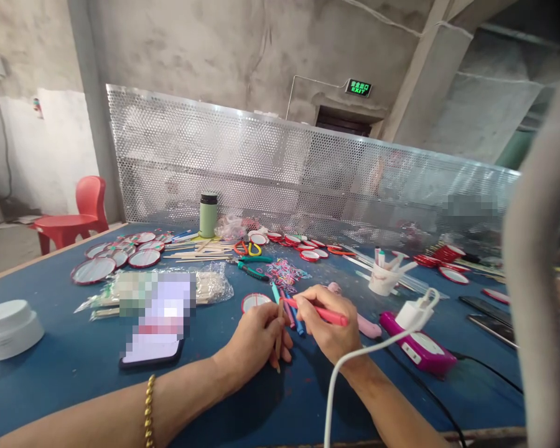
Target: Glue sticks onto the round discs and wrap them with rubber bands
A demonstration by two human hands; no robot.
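Note:
My left hand [259, 333] is closed round a thin wooden stick [278, 348], held upright over the blue table. In my right hand [333, 330] is a red marker pen [325, 315], its tip end pointing left at the upper part of the stick. Whether the tip touches the wood I cannot tell. Just behind my hands lie several pens, among them a blue marker [299, 327]. A small round white disc with a red rim [256, 302] lies behind my left hand, partly covered by it.
A phone [161, 320] leans at left, by bagged sticks [212, 285] and a white jar [10, 330]. Behind are pliers [254, 249], colourful rubber bands [284, 274] and a green bottle [208, 216]. Right are a pen cup [383, 277], a purple power strip [417, 345] and a white cable [333, 389].

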